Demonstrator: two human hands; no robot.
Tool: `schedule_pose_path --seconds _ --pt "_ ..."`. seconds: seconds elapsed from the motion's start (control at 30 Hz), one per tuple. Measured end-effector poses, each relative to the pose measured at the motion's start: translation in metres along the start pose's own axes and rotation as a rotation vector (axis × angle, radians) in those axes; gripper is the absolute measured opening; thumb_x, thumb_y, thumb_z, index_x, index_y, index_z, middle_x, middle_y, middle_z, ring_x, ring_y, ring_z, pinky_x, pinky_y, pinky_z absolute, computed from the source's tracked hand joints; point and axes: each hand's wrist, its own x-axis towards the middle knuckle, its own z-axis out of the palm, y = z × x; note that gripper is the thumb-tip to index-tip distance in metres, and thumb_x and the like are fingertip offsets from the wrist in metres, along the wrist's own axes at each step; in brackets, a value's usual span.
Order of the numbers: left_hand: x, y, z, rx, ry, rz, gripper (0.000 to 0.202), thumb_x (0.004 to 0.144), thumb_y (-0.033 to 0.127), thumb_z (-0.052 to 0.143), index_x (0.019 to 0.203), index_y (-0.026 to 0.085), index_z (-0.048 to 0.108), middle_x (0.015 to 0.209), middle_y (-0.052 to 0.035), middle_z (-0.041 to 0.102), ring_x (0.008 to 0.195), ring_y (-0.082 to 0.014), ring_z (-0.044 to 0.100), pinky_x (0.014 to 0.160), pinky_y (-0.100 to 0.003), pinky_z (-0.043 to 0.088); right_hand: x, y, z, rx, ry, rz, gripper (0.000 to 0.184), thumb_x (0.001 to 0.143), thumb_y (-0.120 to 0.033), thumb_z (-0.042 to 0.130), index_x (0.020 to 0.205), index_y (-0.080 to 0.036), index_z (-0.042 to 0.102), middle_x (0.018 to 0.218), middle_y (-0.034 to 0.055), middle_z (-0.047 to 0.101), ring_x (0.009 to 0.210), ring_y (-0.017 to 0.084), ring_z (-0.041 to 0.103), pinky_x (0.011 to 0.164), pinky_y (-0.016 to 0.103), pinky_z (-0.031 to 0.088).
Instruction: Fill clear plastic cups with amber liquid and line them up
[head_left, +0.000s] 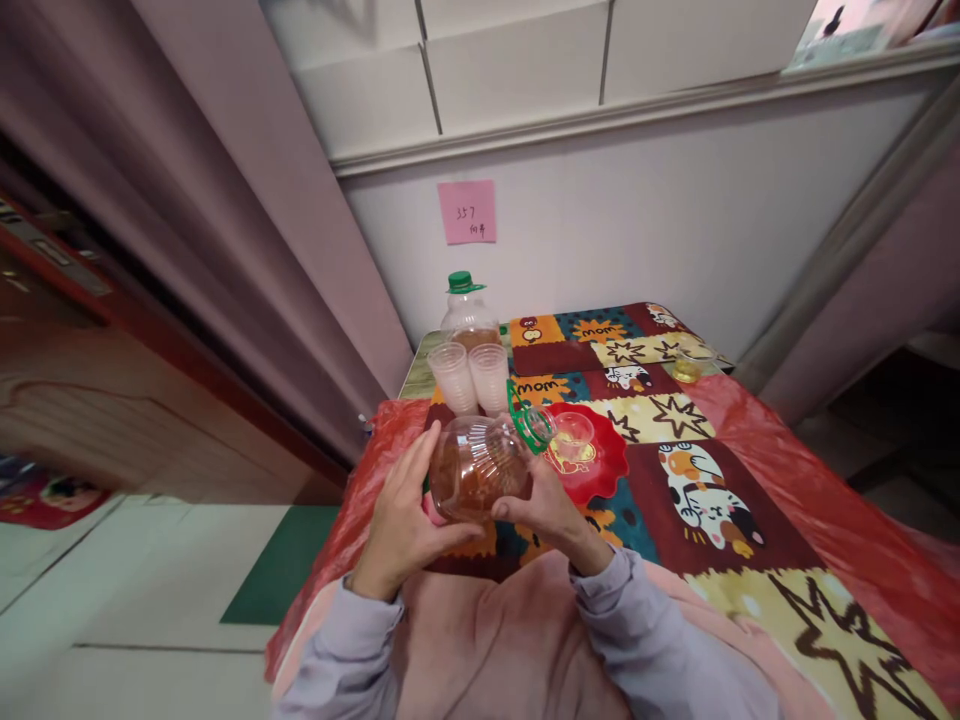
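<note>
Both my hands hold a clear plastic jug (480,465) of brownish liquid, tipped on its side with its green-ringed mouth pointing right. My left hand (405,520) cups its base and my right hand (544,505) grips under its neck. The mouth hangs just over a small clear cup (574,435) standing on a red plate (600,465). Two clear plastic cups (471,378) of pale liquid stand right behind the jug, and a second bottle with a green cap (466,310) stands behind them.
A colourful cartoon-print cloth (712,500) covers the table, with red plastic sheeting (810,500) under it. A small glass of yellow liquid (686,365) sits at the far right edge. A pink note (467,211) is stuck on the wall. A door (112,380) stands at left.
</note>
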Motion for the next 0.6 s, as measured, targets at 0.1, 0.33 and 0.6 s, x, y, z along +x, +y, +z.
schedule_pose_path --seconds 0.1,0.33,0.6 --pt "-0.001 -0.004 -0.005 -0.067 0.017 0.027 0.138 0.058 0.087 0.087 0.171 0.025 0.037 0.171 -0.0206 0.048 0.157 -0.0451 0.047 0.13 -0.061 0.038 -0.001 0.002 -0.002 -0.031 0.021 -0.02 0.1 0.062 -0.076 0.096 0.143 -0.026 0.064 0.135 0.0122 0.076 0.143 0.039 0.063 0.119 0.057 0.054" --pt "-0.011 -0.045 -0.001 -0.582 0.491 -0.475 0.074 0.098 0.074 0.059 0.146 0.019 0.064 0.152 -0.02 0.067 0.142 -0.0363 0.065 0.122 -0.056 0.049 0.0 0.001 -0.005 -0.014 0.022 -0.054 0.095 0.067 -0.071 0.095 0.145 -0.026 0.064 0.129 0.0115 0.078 0.126 0.036 0.074 0.119 0.057 0.053" --pt "-0.042 -0.104 0.039 -0.858 0.463 -0.647 0.052 0.095 0.064 0.063 0.123 0.023 0.078 0.134 -0.0134 0.08 0.134 -0.0368 0.071 0.111 -0.054 0.061 0.0 0.006 -0.008 -0.034 0.084 -0.021 0.116 0.065 -0.077 0.093 0.16 -0.027 0.05 0.14 0.0133 0.072 0.138 0.037 0.066 0.124 0.057 0.046"
